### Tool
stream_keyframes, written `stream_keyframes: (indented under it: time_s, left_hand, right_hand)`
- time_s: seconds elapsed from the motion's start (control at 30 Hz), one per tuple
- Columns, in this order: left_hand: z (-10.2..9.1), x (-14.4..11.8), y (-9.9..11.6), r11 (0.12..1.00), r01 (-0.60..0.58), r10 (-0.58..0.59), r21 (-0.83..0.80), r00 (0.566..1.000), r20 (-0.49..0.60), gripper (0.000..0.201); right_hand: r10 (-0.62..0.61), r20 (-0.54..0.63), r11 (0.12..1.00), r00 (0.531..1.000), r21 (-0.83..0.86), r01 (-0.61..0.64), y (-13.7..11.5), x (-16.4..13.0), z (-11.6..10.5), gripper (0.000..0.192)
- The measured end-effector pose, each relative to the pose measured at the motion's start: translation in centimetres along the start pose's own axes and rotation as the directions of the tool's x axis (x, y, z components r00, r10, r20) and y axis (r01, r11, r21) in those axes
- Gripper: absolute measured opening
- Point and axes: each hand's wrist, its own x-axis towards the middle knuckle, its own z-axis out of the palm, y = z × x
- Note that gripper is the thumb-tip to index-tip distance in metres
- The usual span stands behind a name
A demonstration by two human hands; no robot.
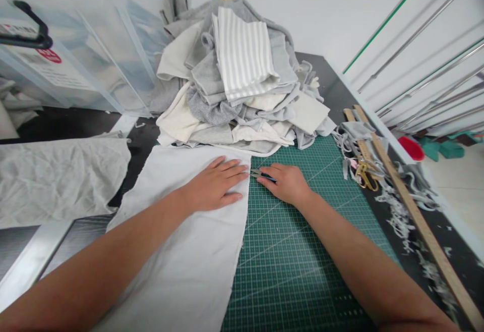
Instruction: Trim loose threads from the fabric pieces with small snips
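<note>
At the far edge of the white cloth [181, 251], the right hand [287, 183] pinches small snips [260, 174], blades pointing left toward the cloth's right edge. Left hand [214, 185] lies flat, fingers spread, pressing the cloth on the green cutting mat [302, 261].

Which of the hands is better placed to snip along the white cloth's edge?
Probably the right hand: it grips the small snips at the edge of the white cloth. The left hand lies flat, pinning it.
</note>
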Motion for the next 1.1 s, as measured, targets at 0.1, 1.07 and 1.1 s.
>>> stream_keyframes:
  time_s: [0.1,1.07,1.1]
  left_hand:
    - [0.18,0.08,-0.20,1.000,-0.004,0.004,-0.005,1.000,-0.007,0.059]
    - [0.12,0.22,-0.04,1.000,0.013,-0.013,-0.023,1.000,-0.011,0.058]
    - [0.15,0.21,-0.08,1.000,0.012,-0.012,-0.026,1.000,-0.015,0.058]
  right_hand:
    - [-0.008,0.001,1.000,1.000,-0.013,0.009,0.09,-0.04,0.12,0.036]
    - [0.042,0.016,0.994,0.999,-0.101,-0.040,-0.76,0.22,0.35,0.031]
    - [0.046,0.015,0.994,0.999,-0.098,-0.044,-0.76,0.22,0.37,0.031]
